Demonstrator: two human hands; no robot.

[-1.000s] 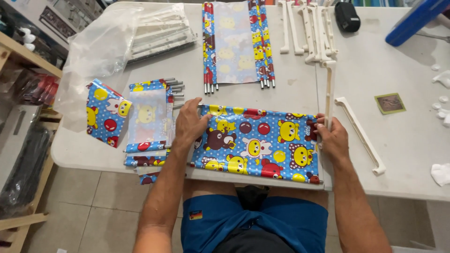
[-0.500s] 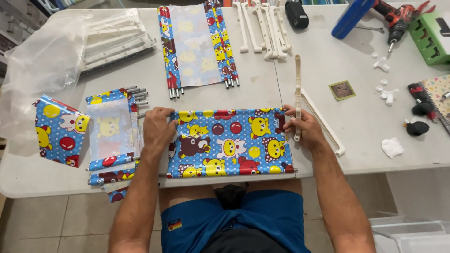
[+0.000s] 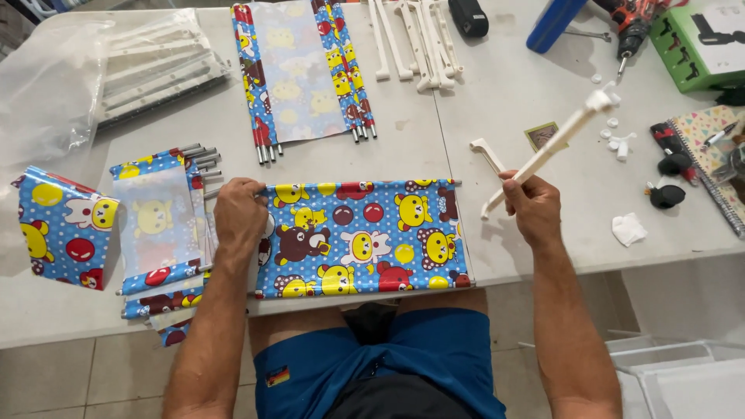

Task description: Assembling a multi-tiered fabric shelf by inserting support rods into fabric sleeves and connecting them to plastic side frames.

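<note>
Hands work at the near edge of a pale table (image 3: 497, 116); the left hand (image 3: 240, 213) lies palm down, fingers loosely curled, pressing the left end of a cartoon-printed fabric panel (image 3: 365, 237) without closing round it; the right hand (image 3: 531, 206) is clenched on a white plastic bar (image 3: 555, 143), lifted clear of the table and slanting up toward the far right.

The panel lies flat and taut just in front of the person, thin metal rods threaded through its near and far hems; it looks like glossy coated cloth, blue with yellow, red and brown figures. The bar is slim and rigid, with a knobbed fitting at its raised end; a second white piece (image 3: 487, 154) lies on the table just beside it.

As a judgement: the slick fabric could slide or bunch if the left palm eases off; the raised bar, gripped near its low end, could swing into the small white plastic fittings (image 3: 617, 140) to the right and scatter them; the rods might slip out of the hems if the panel is dragged.

To the left sits a stack of similar panels (image 3: 159, 225); at the far side lie another panel with bundled rods (image 3: 303, 70) and more white bars (image 3: 411, 39); a red cordless drill (image 3: 632, 27) rests at the far right.
</note>
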